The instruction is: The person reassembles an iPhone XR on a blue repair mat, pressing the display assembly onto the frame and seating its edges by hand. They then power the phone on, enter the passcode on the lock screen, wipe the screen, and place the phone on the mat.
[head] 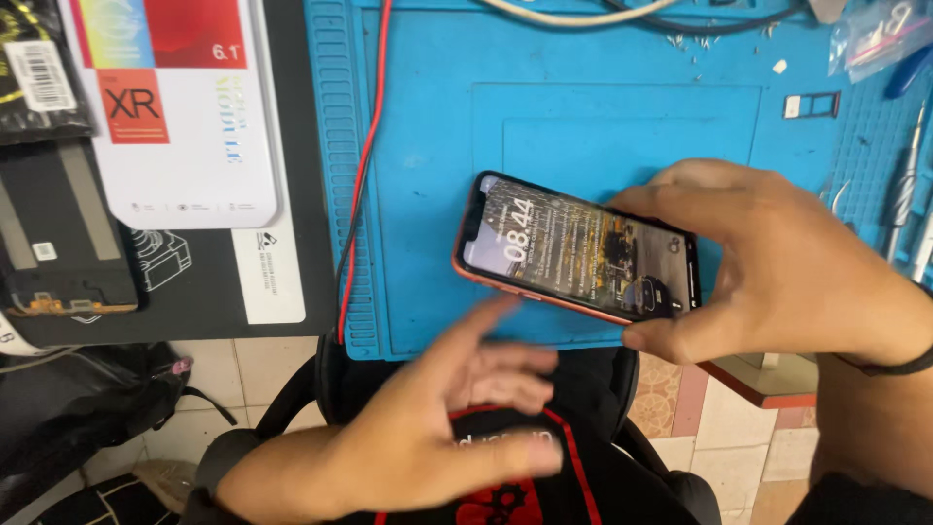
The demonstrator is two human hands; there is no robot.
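A smartphone [578,250] with a coral-coloured frame and a lit screen is gripped at one end by the right hand [768,262], the thumb set on its near edge and the fingers curled over its far edge; it is held tilted, just above a blue work mat [428,194] spread on the table. The left hand [437,428] is seen open and blurred, nothing held in it, its fingers spread and the fingertips close under the near edge of the phone; whether they touch it cannot be told. Beyond the left hand, a red and a black wire [362,165] are laid along the mat's ribbed border. Further out past the left hand, a white box [180,107] with coloured panels is set on a dark surface, with a bare phone display panel [63,233] beside it. Past the right hand, metal tools [904,185] are lined up at the mat's edge, and a small card tray [812,105] is laid on the mat beyond the fingers.
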